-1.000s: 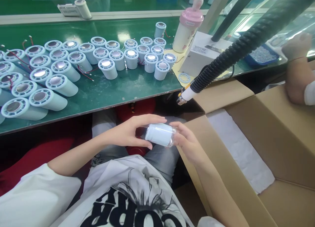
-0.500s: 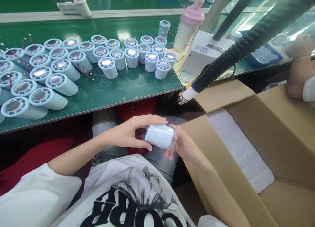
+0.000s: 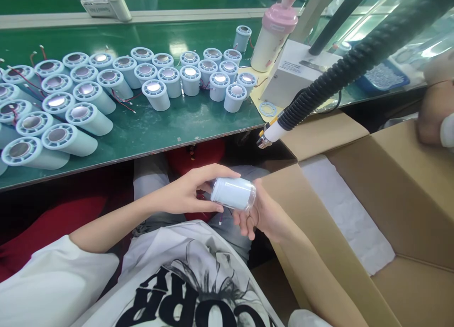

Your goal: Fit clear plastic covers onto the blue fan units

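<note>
Over my lap, my left hand (image 3: 191,190) grips a light-blue cylinder (image 3: 232,193) by its left end, thumb below and fingers above. A clear plastic sleeve covers the cylinder, which lies nearly level. A thin wire with a small white plug hangs under it. My right hand (image 3: 260,213) is beside the cylinder's right end, palm up, its fingers loosely bent and apart below it. Whether the right palm touches the sleeve I cannot tell. On the green bench (image 3: 170,133) stand several similar light-blue cylinders (image 3: 156,96) with round metal centres and red wires.
A black corrugated hose (image 3: 319,90) with a metal-tipped nozzle (image 3: 264,140) reaches over the bench edge. An open cardboard box (image 3: 418,190) stands at my right. Behind are a white machine (image 3: 291,71), a pink-lidded bottle (image 3: 271,38) and a blue tray (image 3: 383,76). Another person's arm (image 3: 434,104) shows at far right.
My right hand's fingers have loosened and dropped away from the cylinder's underside. The hanging wire with its plug now shows below. My left hand keeps its hold.
</note>
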Action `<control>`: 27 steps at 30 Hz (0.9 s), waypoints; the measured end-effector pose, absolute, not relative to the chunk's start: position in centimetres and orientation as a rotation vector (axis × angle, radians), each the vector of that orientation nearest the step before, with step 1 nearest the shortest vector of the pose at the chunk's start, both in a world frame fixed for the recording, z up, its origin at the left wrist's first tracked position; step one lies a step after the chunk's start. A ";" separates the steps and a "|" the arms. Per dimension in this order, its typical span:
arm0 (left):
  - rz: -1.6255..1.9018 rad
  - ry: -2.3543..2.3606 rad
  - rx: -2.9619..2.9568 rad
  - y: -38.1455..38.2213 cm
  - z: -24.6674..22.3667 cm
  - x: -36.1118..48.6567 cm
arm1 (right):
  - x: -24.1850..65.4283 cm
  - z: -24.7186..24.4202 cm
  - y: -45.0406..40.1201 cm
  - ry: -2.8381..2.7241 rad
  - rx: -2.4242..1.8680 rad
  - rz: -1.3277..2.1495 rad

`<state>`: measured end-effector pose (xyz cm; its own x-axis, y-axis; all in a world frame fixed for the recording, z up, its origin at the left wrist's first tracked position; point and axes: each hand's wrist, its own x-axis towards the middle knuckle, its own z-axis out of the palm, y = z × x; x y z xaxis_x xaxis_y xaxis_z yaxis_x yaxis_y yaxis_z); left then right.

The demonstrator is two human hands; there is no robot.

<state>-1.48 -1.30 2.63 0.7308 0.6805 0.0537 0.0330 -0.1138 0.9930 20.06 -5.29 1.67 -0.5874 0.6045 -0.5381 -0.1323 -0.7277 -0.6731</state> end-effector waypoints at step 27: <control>0.354 0.648 1.112 -2.3 0.3 -1.8 | 20.5 -0.5 -6.2 -1.490 -1.132 1.646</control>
<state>-1.79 -2.34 0.30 0.7654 0.5678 -0.3030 0.0520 0.4146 0.9085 20.53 -6.20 -0.49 -0.4262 0.8871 -0.1773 0.0882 -0.1543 -0.9841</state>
